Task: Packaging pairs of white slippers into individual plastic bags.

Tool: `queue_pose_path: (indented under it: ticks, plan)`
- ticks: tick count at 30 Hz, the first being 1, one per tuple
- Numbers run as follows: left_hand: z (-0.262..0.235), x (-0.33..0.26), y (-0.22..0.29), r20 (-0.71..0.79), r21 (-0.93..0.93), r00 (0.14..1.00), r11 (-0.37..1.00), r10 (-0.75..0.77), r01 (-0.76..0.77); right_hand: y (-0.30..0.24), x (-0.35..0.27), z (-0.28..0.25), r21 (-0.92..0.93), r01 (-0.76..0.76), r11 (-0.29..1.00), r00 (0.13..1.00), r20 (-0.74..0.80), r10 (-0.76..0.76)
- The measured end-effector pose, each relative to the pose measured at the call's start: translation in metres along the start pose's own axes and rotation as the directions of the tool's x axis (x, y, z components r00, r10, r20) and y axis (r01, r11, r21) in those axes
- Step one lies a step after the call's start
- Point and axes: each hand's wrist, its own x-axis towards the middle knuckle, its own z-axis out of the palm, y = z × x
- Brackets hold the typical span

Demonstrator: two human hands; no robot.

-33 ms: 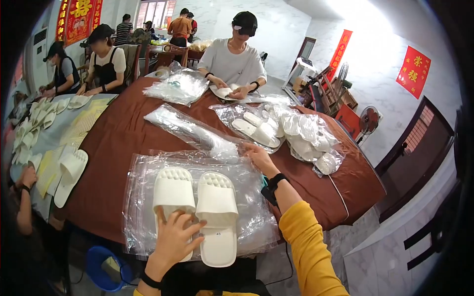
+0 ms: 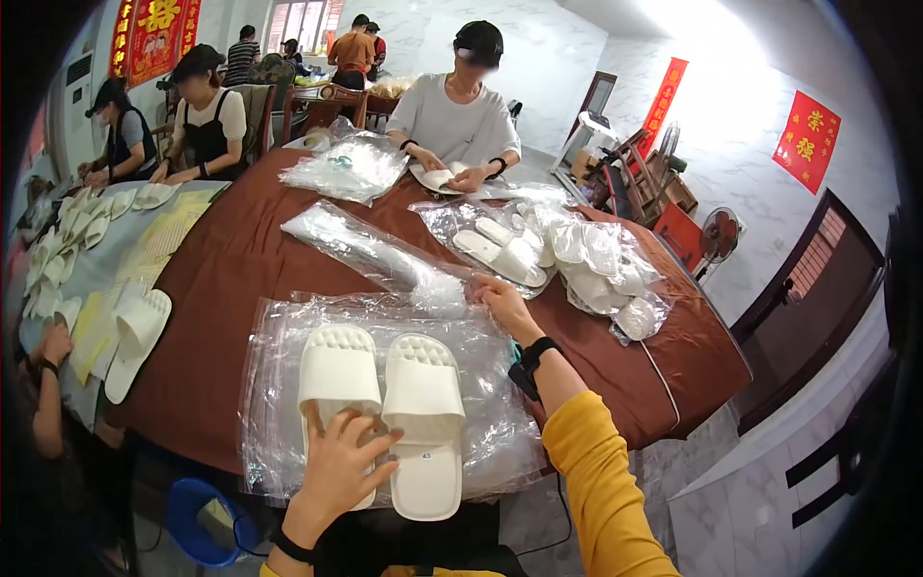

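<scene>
Two white slippers lie side by side on a stack of clear plastic bags (image 2: 264,423) at the table's near edge. My left hand (image 2: 338,454) rests with spread fingers on the left slipper (image 2: 338,370), its fingertips at the strap's lower edge; the hand hides part of the sole. Beside it, the right slipper (image 2: 423,413) lies with toe end away from me, untouched by a full grip. My right hand (image 2: 505,306) pinches the near right end of a long clear plastic bag (image 2: 370,252), which stretches to the upper left with crumpled white film inside.
Bagged white slippers (image 2: 596,260) are heaped at the right. Across the brown-covered table (image 2: 226,279), a person (image 2: 461,106) handles a slipper near a bag pile (image 2: 346,168). Loose slippers (image 2: 72,240) cover the left table, where others work. A blue bin (image 2: 202,524) stands on the floor.
</scene>
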Motion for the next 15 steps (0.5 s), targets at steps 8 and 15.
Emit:
queue_pose_path:
  ticks: [8, 15]
  plan:
    - [0.001, 0.002, -0.003, -0.003, -0.014, 1.0, 1.0, -0.013, 0.013, -0.004, 0.024, 0.015, -0.272, 0.0, 0.962, 1.0, -0.025, -0.007]
    - [0.007, -0.002, -0.002, -0.01, 0.045, 1.0, 0.999, -0.02, 0.02, -0.01, 0.031, 0.029, -0.562, -0.034, 0.826, 0.998, -0.07, -0.006]
